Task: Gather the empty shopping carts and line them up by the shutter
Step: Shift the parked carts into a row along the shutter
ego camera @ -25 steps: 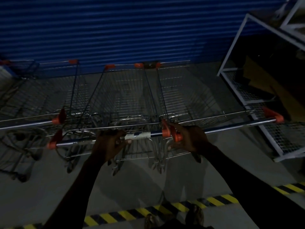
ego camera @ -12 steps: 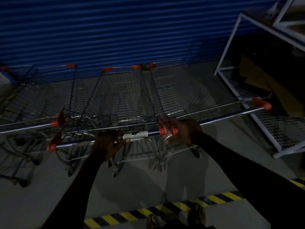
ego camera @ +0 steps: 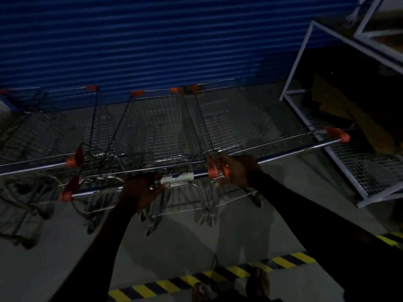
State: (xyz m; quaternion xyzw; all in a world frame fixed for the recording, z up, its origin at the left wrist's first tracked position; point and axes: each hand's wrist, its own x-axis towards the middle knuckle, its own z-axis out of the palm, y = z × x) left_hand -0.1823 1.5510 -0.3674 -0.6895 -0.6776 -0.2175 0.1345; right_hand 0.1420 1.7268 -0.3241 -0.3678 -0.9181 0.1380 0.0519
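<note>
1 white rack (ego camera: 357, 168) flanks the right cart (ego camera: 220, 125), which right hand (ego camera: 239, 171) holds.

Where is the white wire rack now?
In the head view the white wire rack stands at the far right, beside the blue shutter, with the handle tip of the rightmost cart in front of its lower shelf.

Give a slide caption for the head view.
Left hand grips the middle cart handle, right hand the right cart handle, before the blue shutter.
</note>
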